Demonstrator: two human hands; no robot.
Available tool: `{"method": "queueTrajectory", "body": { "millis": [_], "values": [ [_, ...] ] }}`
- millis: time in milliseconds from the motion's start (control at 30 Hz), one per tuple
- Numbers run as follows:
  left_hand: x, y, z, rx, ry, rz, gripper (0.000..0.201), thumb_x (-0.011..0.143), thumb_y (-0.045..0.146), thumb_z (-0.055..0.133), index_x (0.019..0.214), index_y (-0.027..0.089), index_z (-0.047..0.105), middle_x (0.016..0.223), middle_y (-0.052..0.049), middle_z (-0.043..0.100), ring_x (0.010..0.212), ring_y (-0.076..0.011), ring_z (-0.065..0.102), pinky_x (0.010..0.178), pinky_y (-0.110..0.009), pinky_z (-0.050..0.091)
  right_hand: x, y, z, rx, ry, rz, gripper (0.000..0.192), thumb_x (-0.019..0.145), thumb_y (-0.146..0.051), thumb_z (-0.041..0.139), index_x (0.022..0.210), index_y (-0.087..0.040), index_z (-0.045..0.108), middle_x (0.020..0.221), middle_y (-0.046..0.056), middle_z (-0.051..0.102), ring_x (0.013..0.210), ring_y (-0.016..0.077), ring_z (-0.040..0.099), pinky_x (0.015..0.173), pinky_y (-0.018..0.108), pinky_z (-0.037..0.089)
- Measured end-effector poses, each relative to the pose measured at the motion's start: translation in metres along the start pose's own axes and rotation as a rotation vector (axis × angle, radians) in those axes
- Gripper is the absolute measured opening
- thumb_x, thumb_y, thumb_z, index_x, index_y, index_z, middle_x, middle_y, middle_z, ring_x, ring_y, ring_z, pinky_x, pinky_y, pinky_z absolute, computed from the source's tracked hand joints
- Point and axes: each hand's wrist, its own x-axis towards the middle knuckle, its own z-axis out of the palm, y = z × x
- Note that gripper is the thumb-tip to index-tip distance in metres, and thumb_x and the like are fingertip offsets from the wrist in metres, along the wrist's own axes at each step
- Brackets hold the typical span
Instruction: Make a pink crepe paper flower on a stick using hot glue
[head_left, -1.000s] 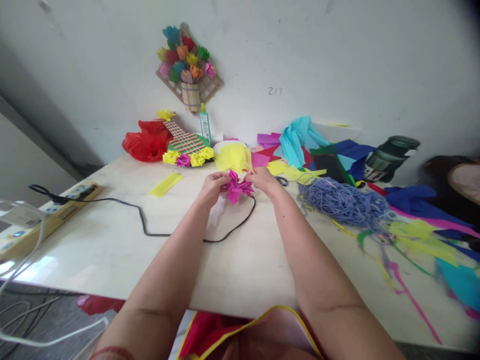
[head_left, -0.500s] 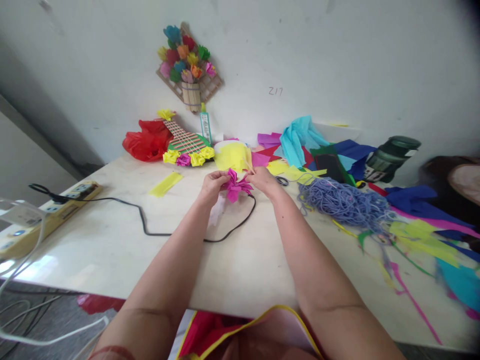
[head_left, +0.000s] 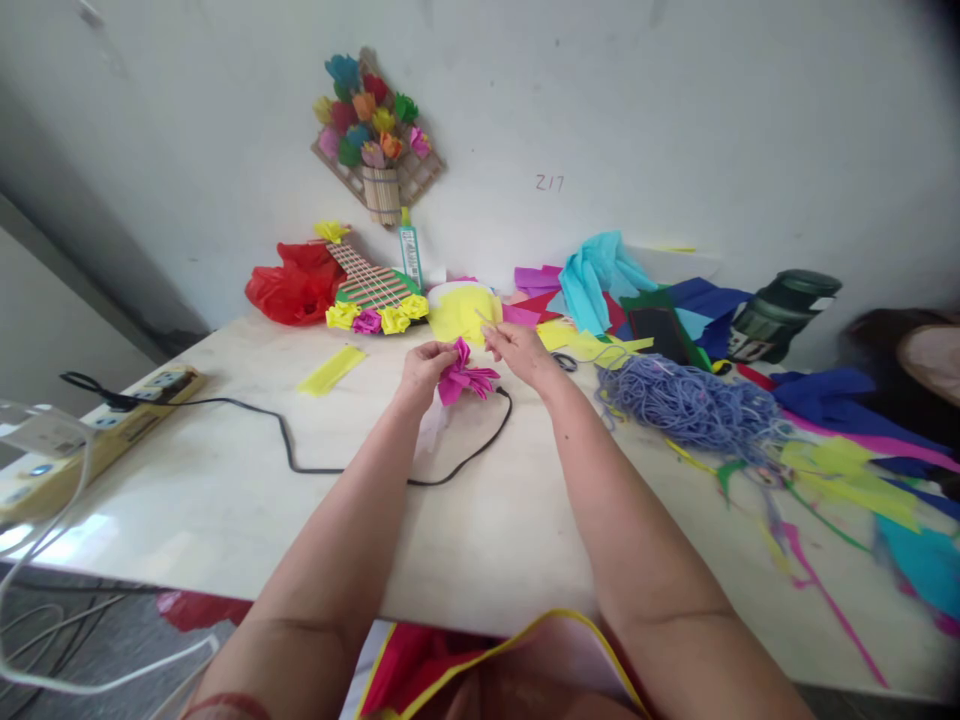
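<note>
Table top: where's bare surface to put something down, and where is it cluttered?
Free: the table between the black cable and the near edge; also between the power strip and yellow paper strip. Crowded: right side, around the purple string pile and paper scraps.

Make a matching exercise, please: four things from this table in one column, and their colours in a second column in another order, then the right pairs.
Things:
1. paper flower held in the left hand
2. heap of string
3. plastic bag at the back of the table
4. cable lying across the table

Colours:
a. black
b. red
c. magenta
d. lilac-blue

Pairs: 1-c, 2-d, 3-b, 4-a
</note>
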Motion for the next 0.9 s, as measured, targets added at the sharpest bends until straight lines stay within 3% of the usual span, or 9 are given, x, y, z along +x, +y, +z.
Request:
{"method": "queueTrajectory", "body": {
  "millis": [167, 333, 467, 600, 667, 900],
  "values": [
    [0.004, -0.002, -0.001, -0.023, 0.057, 0.019, 0.016, 0.049, 0.023, 0.07, 0.059, 0.013, 0.062, 0.056, -0.003, 0.063, 0.05, -0.0135, 0.057, 0.051, -0.024, 0.043, 0.0, 0.002, 0.002, -0.065, -0.052, -0.041, 0.028, 0.072, -0.039, 0.056, 0.058, -0.018, 0.045, 0.053, -0.006, 0.038, 0.053, 0.0078, 0.035, 0.052, 0.023, 0.025],
    [0.011, -0.002, -0.004, -0.172, 0.299, 0.115, 0.012, 0.051, 0.02, 0.066, 0.06, 0.015, 0.059, 0.054, 0.0, 0.061, 0.054, -0.0145, 0.059, 0.056, -0.026, 0.046, -0.005, -0.013, -0.003, -0.111, -0.147, 0.032, 0.03, 0.072, -0.037, 0.055, 0.052, -0.016, 0.048, 0.049, -0.007, 0.025, 0.049, 0.0065, 0.027, 0.05, 0.024, 0.019],
    [0.011, 0.001, -0.004, -0.267, 0.392, 0.168, 0.012, 0.054, 0.02, 0.064, 0.063, 0.015, 0.057, 0.059, -0.001, 0.062, 0.061, -0.0153, 0.061, 0.059, -0.026, 0.047, -0.008, -0.022, -0.001, -0.135, -0.174, 0.147, 0.029, 0.071, -0.039, 0.056, 0.053, -0.017, 0.054, 0.045, -0.006, 0.032, 0.047, 0.0078, 0.033, 0.049, 0.025, 0.021],
    [0.01, 0.002, -0.003, -0.295, 0.424, 0.191, 0.014, 0.055, 0.021, 0.065, 0.066, 0.016, 0.056, 0.06, 0.002, 0.059, 0.063, -0.0135, 0.06, 0.059, -0.024, 0.046, -0.008, -0.02, 0.011, 0.001, -0.272, 0.309, 0.04, 0.073, -0.048, 0.055, 0.047, -0.019, 0.046, 0.04, -0.003, 0.041, 0.044, 0.0096, 0.038, 0.049, 0.025, 0.029],
    [0.009, 0.001, -0.002, -0.286, 0.434, 0.19, 0.015, 0.056, 0.022, 0.065, 0.066, 0.016, 0.055, 0.059, 0.002, 0.058, 0.062, -0.0129, 0.06, 0.059, -0.024, 0.045, -0.009, -0.018, 0.017, 0.071, -0.309, 0.312, 0.046, 0.075, -0.051, 0.053, 0.042, -0.02, 0.045, 0.038, -0.002, 0.042, 0.043, 0.0097, 0.039, 0.051, 0.025, 0.032],
    [0.003, 0.002, 0.006, -0.319, 0.439, 0.16, 0.014, 0.056, 0.02, 0.064, 0.063, 0.016, 0.053, 0.058, 0.002, 0.057, 0.059, -0.0132, 0.058, 0.056, -0.024, 0.043, -0.01, -0.018, 0.03, 0.327, -0.143, 0.299, 0.036, 0.071, -0.038, 0.06, 0.043, -0.017, 0.049, 0.037, -0.004, 0.045, 0.046, 0.0084, 0.044, 0.056, 0.023, 0.036]
  ]
}}
